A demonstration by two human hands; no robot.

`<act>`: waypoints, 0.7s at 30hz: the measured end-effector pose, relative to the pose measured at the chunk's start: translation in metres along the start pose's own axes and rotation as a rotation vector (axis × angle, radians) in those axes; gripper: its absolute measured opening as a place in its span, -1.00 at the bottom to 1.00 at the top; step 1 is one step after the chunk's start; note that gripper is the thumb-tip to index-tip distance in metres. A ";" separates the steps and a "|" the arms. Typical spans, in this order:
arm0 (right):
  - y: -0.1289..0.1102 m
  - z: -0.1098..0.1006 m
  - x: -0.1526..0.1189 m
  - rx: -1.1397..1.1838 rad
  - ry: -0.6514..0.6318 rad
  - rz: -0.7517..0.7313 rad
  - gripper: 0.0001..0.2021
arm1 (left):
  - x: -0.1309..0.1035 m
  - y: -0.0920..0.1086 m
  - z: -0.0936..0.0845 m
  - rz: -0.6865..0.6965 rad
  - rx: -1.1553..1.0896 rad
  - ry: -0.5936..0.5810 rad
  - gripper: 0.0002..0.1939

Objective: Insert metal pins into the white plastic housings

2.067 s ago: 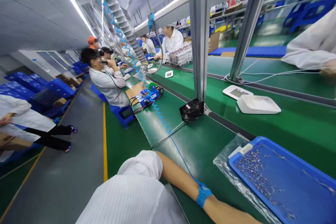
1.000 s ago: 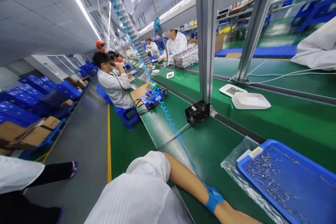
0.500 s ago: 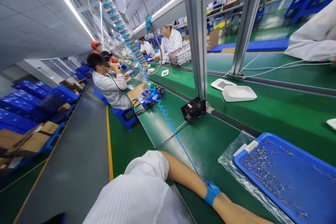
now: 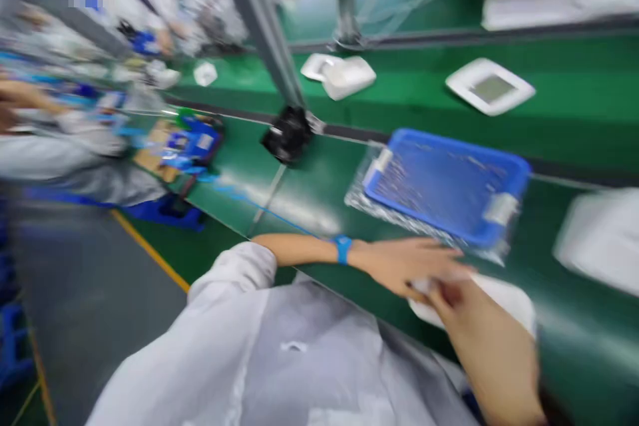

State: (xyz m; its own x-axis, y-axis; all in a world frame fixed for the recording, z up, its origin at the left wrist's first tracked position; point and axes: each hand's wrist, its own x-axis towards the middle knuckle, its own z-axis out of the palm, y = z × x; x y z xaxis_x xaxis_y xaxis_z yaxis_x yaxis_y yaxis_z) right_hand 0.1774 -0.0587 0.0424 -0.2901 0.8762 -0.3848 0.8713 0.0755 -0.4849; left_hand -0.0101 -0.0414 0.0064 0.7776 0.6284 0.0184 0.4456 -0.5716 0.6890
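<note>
My left hand (image 4: 399, 262), with a blue band (image 4: 343, 249) round its wrist, reaches right over a white plastic housing (image 4: 512, 296) at the bench's near edge. Its fingers look stretched out and apart, and the thumb points down by the housing's near side. My right hand (image 4: 462, 303) comes in from the lower right across the housing. Its fingers are curled and pressed together near the left fingertips; motion blur hides what they hold, if anything. Both hands cover much of the housing. Just beyond them lies a blue tray (image 4: 439, 186) with small metal pieces scattered in it.
Clear plastic wrap (image 4: 367, 198) lies under the tray. A black fan (image 4: 288, 135) sits by a metal post (image 4: 272, 33). White housings (image 4: 349, 76) and a white frame with a window (image 4: 490, 86) rest on the green strip behind. A blurred white item (image 4: 602, 239) is at right. Co-workers sit left and opposite.
The view has swung right and down to the bench before me. Both hands and the white housing under them now show; earlier only my left forearm was visible.
</note>
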 end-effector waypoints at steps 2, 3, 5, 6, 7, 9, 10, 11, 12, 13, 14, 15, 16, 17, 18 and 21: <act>0.002 0.000 -0.016 -0.028 0.042 -0.066 -0.84 | -0.002 0.001 0.000 -0.025 0.023 -0.023 -0.17; 0.001 0.003 -0.017 -0.085 0.071 -0.076 -0.86 | -0.001 -0.001 0.002 -0.032 0.025 -0.018 -0.18; 0.001 0.011 -0.013 -0.210 0.157 -0.017 -0.88 | 0.002 -0.007 0.004 -0.025 0.016 -0.021 -0.19; 0.001 0.015 -0.011 -0.244 0.170 0.005 -0.90 | 0.003 -0.008 0.005 -0.018 0.010 -0.021 -0.18; 0.000 0.017 -0.009 -0.267 0.181 0.033 -0.91 | 0.003 -0.008 0.005 -0.013 0.006 -0.024 -0.17; -0.003 0.017 -0.011 -0.267 0.186 0.071 -0.92 | 0.003 -0.007 0.004 -0.007 0.008 -0.026 -0.14; -0.005 0.016 -0.013 -0.259 0.187 0.083 -0.92 | 0.002 -0.006 0.004 -0.008 0.012 -0.028 -0.13; -0.006 0.014 -0.014 -0.254 0.190 0.092 -0.92 | 0.002 -0.006 0.004 -0.010 0.017 -0.028 -0.13; -0.007 0.012 -0.016 -0.252 0.191 0.095 -0.92 | 0.002 -0.005 0.004 -0.013 0.023 -0.027 -0.13; -0.007 0.011 -0.017 -0.256 0.191 0.095 -0.92 | 0.002 -0.006 0.004 -0.017 0.029 -0.029 -0.12; -0.007 0.010 -0.017 -0.261 0.192 0.091 -0.92 | 0.003 -0.006 0.005 -0.019 0.036 -0.031 -0.12; -0.006 0.010 -0.017 -0.263 0.193 0.083 -0.93 | 0.003 -0.007 0.006 -0.019 0.042 -0.030 -0.12; -0.005 0.010 -0.016 -0.258 0.190 0.071 -0.93 | 0.003 -0.008 0.007 -0.017 0.048 -0.028 -0.11; -0.004 0.012 -0.016 -0.248 0.186 0.054 -0.92 | 0.003 -0.009 0.007 -0.015 0.055 -0.026 -0.11; -0.003 0.013 -0.015 -0.236 0.182 0.035 -0.91 | 0.004 -0.010 0.008 -0.012 0.060 -0.025 -0.12; -0.002 0.018 -0.015 -0.216 0.190 0.003 -0.88 | 0.003 -0.010 0.009 -0.007 0.065 -0.025 -0.12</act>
State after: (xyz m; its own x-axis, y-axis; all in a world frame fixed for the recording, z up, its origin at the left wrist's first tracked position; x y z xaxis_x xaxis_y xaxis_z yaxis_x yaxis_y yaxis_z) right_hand 0.1734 -0.0809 0.0348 -0.2262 0.9484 -0.2221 0.9421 0.1550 -0.2973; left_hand -0.0081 -0.0383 -0.0068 0.7853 0.6191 -0.0049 0.4780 -0.6012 0.6404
